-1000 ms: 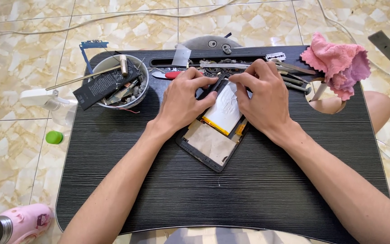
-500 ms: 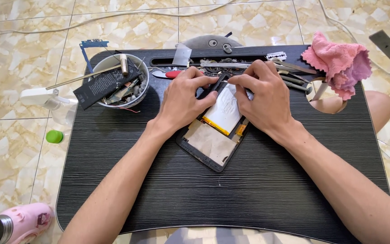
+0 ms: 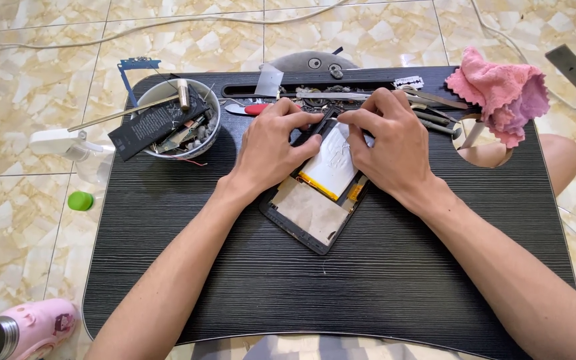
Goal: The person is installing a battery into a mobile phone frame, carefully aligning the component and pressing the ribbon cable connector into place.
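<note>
Basically, opened tablet (image 3: 315, 203) lay mid-surface (image 3: 168, 280), right of the metal bowl (image 3: 175, 117). Left hand (image 3: 271, 143) pressed on its upper left edge, fingers flat. Right hand (image 3: 391, 140) pinched at its silver battery (image 3: 331, 167) from the upper right.

Both forearms come up from the lower edge of the view and lean toward each other, so the two hands meet near the middle. The left hand (image 3: 271, 143) lies palm down, the wrist a little bent, the fingers curled and their tips pressed down just in front of the knuckles. The right hand (image 3: 388, 143) is also palm down, close beside the left one. Its thumb and first finger point toward the left hand, and the fingertips nearly touch. Both arms are bare.
</note>
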